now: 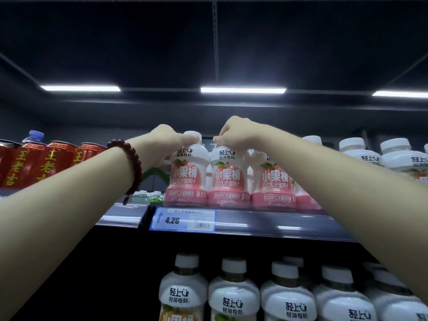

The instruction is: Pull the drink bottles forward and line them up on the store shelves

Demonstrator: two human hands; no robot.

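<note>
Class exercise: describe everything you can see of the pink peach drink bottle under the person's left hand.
The leftmost pink bottle looks like squat white plastic with a white cap, a pink peach label and Chinese lettering. It stands upright at the front edge of the upper shelf, above a blue price tag reading 4.20. The left hand grips its cap; a matching bottle stands close on its right.
</note>
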